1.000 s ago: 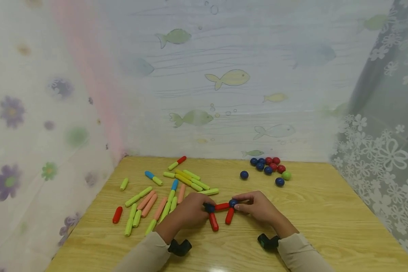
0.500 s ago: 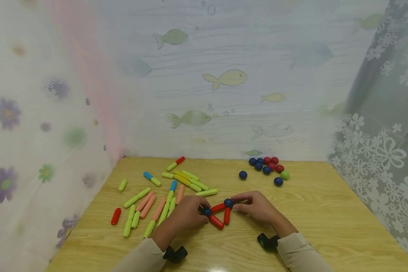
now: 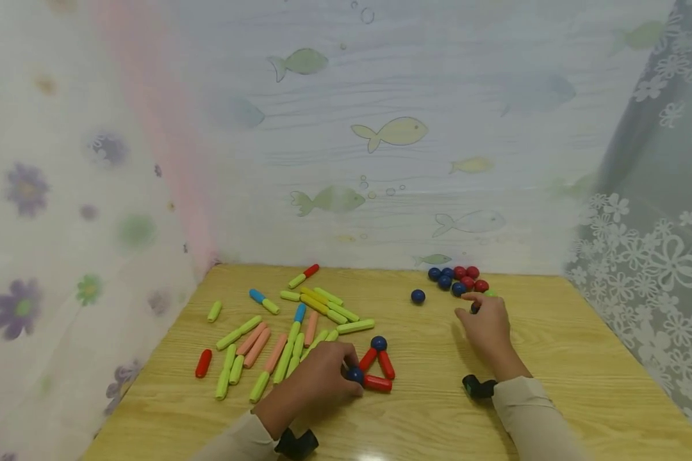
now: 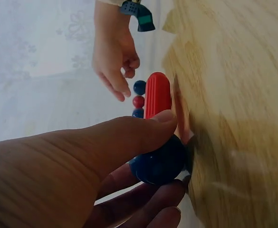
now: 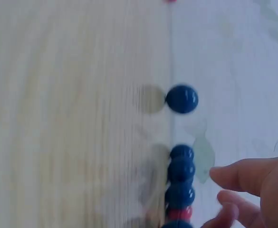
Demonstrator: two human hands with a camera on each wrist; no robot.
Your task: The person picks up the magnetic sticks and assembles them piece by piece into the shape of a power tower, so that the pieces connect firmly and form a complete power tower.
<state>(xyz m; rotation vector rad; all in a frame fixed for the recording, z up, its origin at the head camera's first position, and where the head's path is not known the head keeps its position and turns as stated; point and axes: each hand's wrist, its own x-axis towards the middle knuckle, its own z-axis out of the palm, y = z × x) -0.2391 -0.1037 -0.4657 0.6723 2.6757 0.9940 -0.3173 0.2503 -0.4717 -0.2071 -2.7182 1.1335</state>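
Observation:
My left hand (image 3: 325, 374) pinches a dark blue ball (image 3: 354, 375) between thumb and fingers. In the left wrist view, a grooved red stick (image 4: 158, 95) extends from that blue ball (image 4: 160, 161). Three red sticks, among them the lower red stick (image 3: 377, 383), form a triangle on the table, with another blue ball (image 3: 378, 344) at its far corner. Over to the right, my right hand (image 3: 489, 330) reaches over a loose blue ball (image 3: 474, 308), thumb and forefinger apart. In the right wrist view, its fingertips (image 5: 219, 175) show no ball between them.
Yellow-green, orange, yellow and blue sticks lie across the left of the table, such as an orange stick (image 3: 257, 347). A single red stick (image 3: 204, 363) lies far left. Blue and red balls (image 3: 467, 282) cluster at the back right, near a lone blue ball (image 3: 418, 296).
My right hand has left the far blue ball of the triangle and moved right and back to the loose balls. The left hand has turned the red sticks, lowering its corner slightly.

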